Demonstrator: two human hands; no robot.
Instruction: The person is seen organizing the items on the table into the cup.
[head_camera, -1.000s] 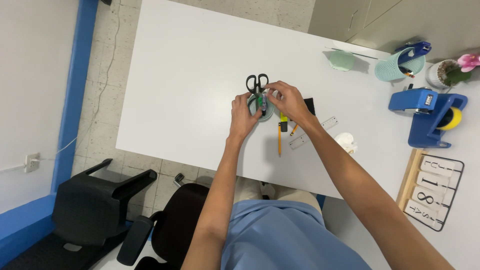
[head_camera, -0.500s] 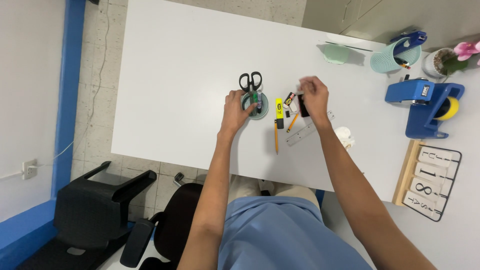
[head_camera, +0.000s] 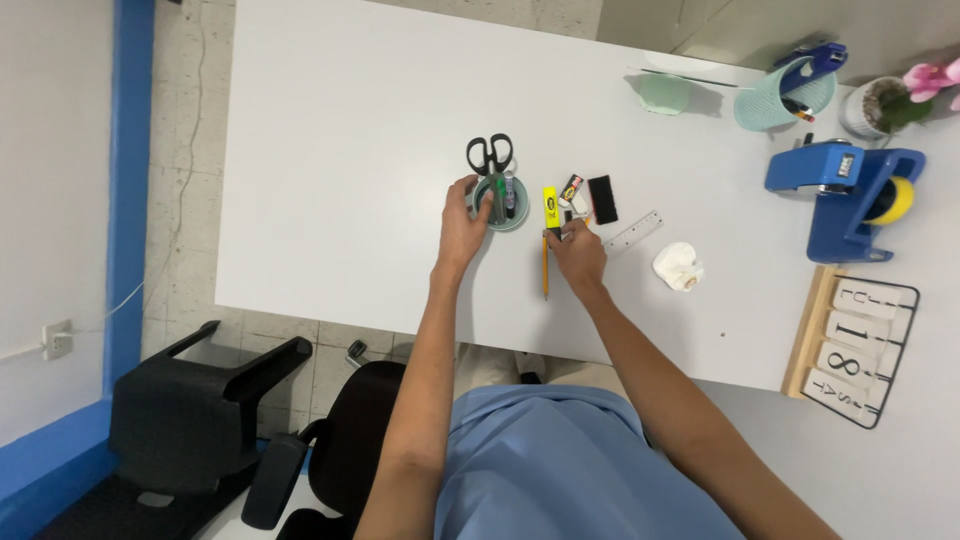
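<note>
The left hand (head_camera: 461, 225) cups the rim of the green pen cup (head_camera: 500, 203), which holds scissors (head_camera: 489, 157) and 2 markers. The right hand (head_camera: 577, 255) pinches the top of the pencil (head_camera: 546, 268), whose long axis runs toward the person, just right of the cup. The fingertips hide the contact.

Both forearms extended forward; left hand (head_camera: 462, 222) curled, fingers bent; right hand (head_camera: 578, 255) lowered, fingertips pinched together.

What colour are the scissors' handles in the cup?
Black. The scissors stand in the mint-green cup; the head view shows them.
</note>
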